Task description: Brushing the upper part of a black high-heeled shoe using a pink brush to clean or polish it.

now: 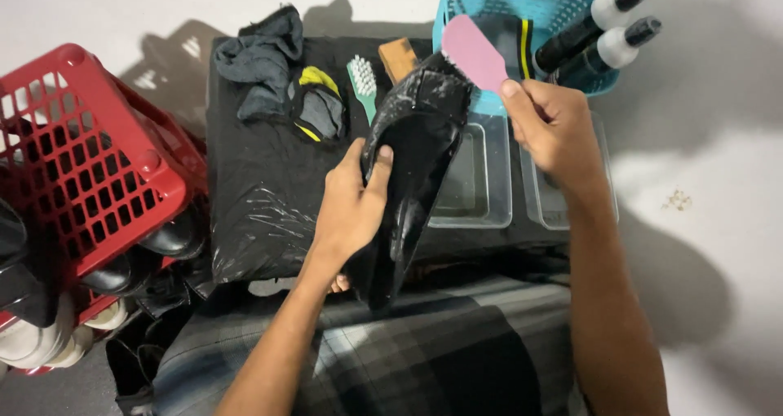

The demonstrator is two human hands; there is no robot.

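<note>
My left hand (351, 208) grips a black shoe (416, 155) by its side, sole tilted up, over my lap. White foam streaks the shoe's toe end. My right hand (553, 126) holds a pink-handled brush (475, 53) whose head rests against the soapy toe. Under the shoe a black plastic sheet (253, 204) covers the floor.
A red basket (90, 155) with dark shoes under it stands at the left. On the sheet lie dark cloths (265, 61), a green brush (361, 81) and a brown block (397, 57). Two clear tubs (481, 179) and a blue basket (522, 8) with two bottles (599, 33) sit behind.
</note>
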